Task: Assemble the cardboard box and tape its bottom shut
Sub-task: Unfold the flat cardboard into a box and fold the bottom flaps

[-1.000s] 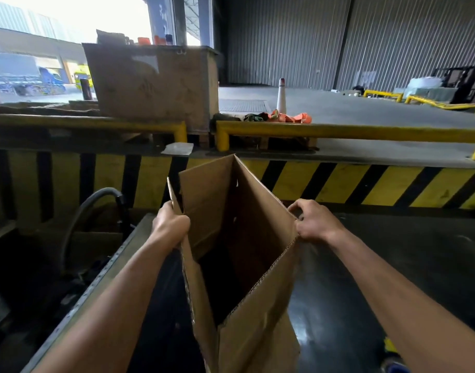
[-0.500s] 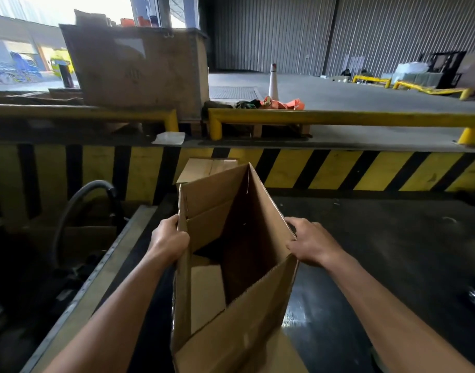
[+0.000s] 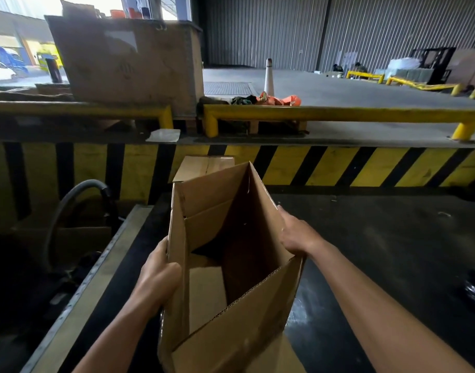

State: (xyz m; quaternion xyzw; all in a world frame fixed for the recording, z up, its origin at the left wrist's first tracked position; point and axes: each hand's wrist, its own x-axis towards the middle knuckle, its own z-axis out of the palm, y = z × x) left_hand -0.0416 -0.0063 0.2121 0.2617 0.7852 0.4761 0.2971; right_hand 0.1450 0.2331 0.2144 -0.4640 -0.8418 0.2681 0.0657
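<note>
Head view, only cam. Cardboard box is opened into a rectangular tube, open end up toward the camera, held upright between both hands over a dark tabletop. Can't tell if its lower end touches the surface. Inside, lower flaps look partly folded in, one lighter flap visible low on the left inner side. Near top flap tilts toward the camera, corrugated edge showing.

Left hand: grip clamped on the box's left wall, thumb wrapped over the edge onto the inner face, other fingers hidden outside the panel.

Right hand: grip closed on the right wall's upper edge, fingers curled over the rim. Both forearms bare.

A second flat piece of cardboard sits just behind the box, partly hidden by it.

Surroundings: metal-edged ledge along the left of the tabletop, grey curved hose beyond it. Yellow-and-black striped dock wall runs across behind, yellow guard rail on top. Big worn cardboard crate upper left on the dock, white-and-orange cone behind the rail, orange cloth heaped near it. Forklift far right by the corrugated wall.
</note>
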